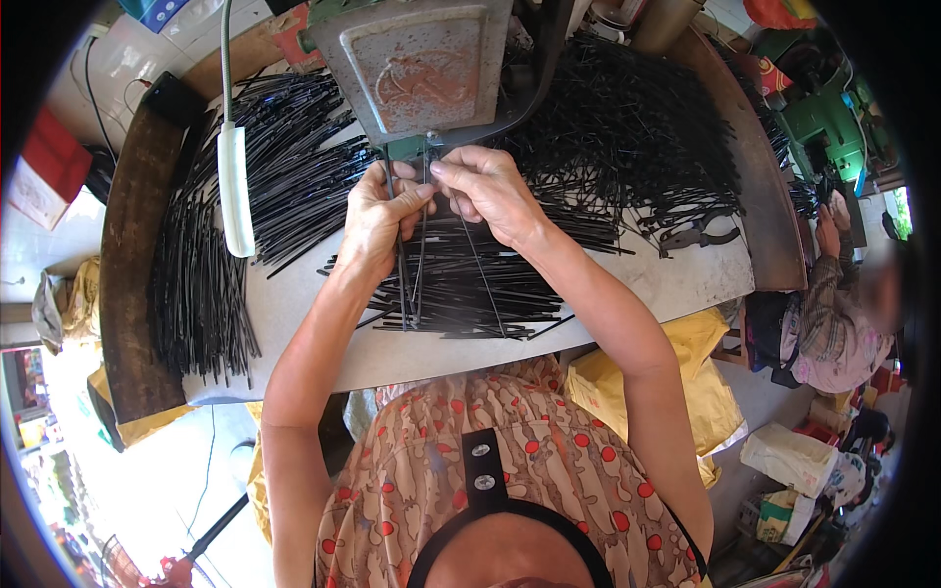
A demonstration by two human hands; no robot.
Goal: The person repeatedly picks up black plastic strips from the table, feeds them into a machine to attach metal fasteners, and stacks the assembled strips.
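My left hand [382, 211] is closed around a few long thin black rods [402, 274] that hang down toward the table's near edge. Close beside it, my right hand [490, 191] pinches the upper end of another thin black rod [479, 260], which slants down to the right. Both sets of fingertips meet just under the head of a worn grey-green machine [417, 78]. The machine's working point is partly hidden by my fingers. Beneath my hands lies a loose pile of black rods [480, 294] on the pale tabletop [294, 304].
Large heaps of black rods cover the table's left [201, 284] and right [618, 127]. Pliers [698, 236] lie at the right. A white lamp [234, 191] hangs at the left. A raised wooden rim [137, 255] borders the table. Another person [843, 304] works at a green machine [833, 137].
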